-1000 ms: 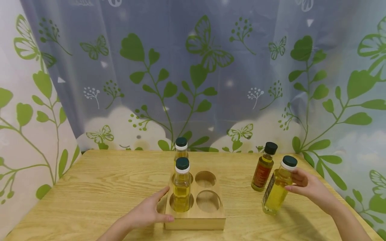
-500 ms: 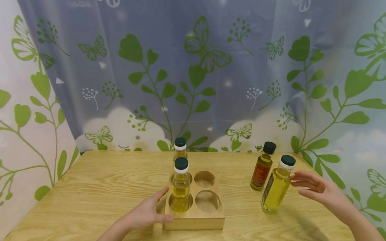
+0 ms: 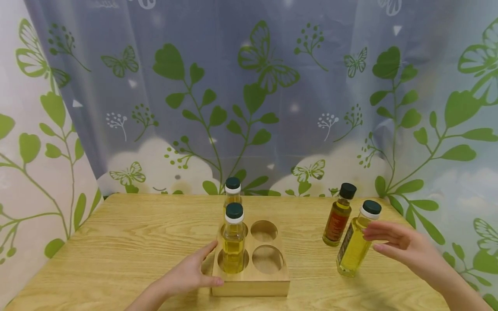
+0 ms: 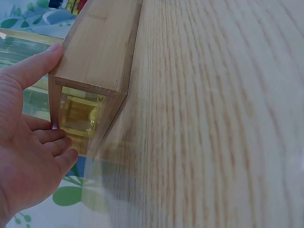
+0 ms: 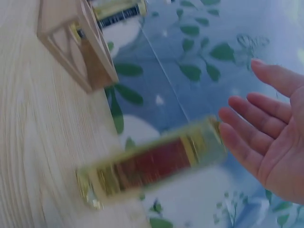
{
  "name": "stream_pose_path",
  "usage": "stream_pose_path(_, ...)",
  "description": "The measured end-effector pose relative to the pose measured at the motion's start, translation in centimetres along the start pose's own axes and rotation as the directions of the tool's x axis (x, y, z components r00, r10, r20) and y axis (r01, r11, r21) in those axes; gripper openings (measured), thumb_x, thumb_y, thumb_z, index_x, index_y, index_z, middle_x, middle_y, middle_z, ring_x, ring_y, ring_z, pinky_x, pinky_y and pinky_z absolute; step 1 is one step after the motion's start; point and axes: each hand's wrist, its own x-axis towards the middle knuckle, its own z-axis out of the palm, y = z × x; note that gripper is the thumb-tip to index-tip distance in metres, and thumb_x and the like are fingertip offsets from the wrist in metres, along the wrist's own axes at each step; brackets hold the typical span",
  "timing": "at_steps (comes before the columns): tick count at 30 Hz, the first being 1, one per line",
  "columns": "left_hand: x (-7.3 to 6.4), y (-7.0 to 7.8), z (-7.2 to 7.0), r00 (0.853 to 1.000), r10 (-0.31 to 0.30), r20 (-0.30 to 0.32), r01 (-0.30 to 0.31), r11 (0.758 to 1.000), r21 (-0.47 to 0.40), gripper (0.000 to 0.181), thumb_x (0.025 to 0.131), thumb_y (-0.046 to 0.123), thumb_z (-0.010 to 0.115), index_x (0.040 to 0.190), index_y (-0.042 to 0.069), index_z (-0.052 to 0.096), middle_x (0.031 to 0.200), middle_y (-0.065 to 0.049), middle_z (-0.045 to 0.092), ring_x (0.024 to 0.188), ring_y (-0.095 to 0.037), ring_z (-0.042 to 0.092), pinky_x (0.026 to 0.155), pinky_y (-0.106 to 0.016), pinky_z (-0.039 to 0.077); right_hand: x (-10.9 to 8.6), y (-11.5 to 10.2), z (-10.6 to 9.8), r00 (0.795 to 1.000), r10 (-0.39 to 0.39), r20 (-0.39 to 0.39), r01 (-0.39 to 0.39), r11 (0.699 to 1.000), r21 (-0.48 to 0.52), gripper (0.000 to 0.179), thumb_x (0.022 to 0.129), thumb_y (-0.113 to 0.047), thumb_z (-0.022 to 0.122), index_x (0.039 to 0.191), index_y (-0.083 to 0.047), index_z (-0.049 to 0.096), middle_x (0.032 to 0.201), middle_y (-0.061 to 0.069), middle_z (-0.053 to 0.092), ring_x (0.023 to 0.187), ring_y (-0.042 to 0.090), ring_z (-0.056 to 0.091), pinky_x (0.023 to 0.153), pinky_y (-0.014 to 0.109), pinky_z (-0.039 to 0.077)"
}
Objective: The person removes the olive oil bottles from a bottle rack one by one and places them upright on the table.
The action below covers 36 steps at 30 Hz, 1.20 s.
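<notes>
The right hand [image 3: 404, 246] is spread, fingers straight, with its fingertips just beside the shoulder of the yellow oil bottle [image 3: 355, 245]; I can't tell whether they touch it. That bottle stands slightly tilted on the bench [image 3: 128, 242], right of the wooden rack [image 3: 253, 283] and just in front of the dark bottle [image 3: 338, 216]. The left hand [image 3: 189, 273] rests flat against the rack's left side, thumb along its front edge.
</notes>
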Motion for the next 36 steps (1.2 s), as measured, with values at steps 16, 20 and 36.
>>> stream_pose_path(16,-0.1,0.2,0.0,1.0,0.015,-0.004,-0.015,1.0,0.007,0.097,0.075,0.036,0.076,0.144,-0.006,0.022,0.144,-0.029,0.027,0.13,-0.046,0.027,0.102,-0.061,0.024,6.7,-3.2,6.2,0.988,0.145,-0.062,-0.146,0.989,-0.022,0.045,0.09,-0.015,0.062,0.128,0.004,0.049,0.116,0.018,0.06,0.098,0.009,0.061,0.079,0.025,0.052)
stream_pose_path(20,-0.1,0.2,0.0,1.0,0.014,-0.005,-0.014,1.0,0.006,0.098,0.075,0.036,0.076,0.144,-0.006,0.022,0.144,-0.029,0.027,0.13,-0.046,0.027,0.102,-0.061,0.024,8.6,-3.3,7.1,0.987,0.145,-0.067,-0.147,0.988,-0.037,0.045,0.09,-0.019,0.063,0.128,0.002,0.05,0.116,0.017,0.06,0.101,0.014,0.061,0.08,0.026,0.051)
stream_pose_path(36,0.0,0.0,0.0,1.0,0.001,-0.008,-0.001,1.0,0.009,0.099,0.074,0.039,0.077,0.143,-0.007,0.023,0.143,-0.029,0.028,0.13,-0.045,0.028,0.102,-0.06,0.024,14.7,-2.3,10.3,0.995,0.099,-0.026,-0.101,0.992,-0.079,0.049,0.087,-0.025,0.066,0.128,-0.002,0.052,0.115,0.012,0.061,0.105,0.026,0.058,0.086,0.04,0.049)
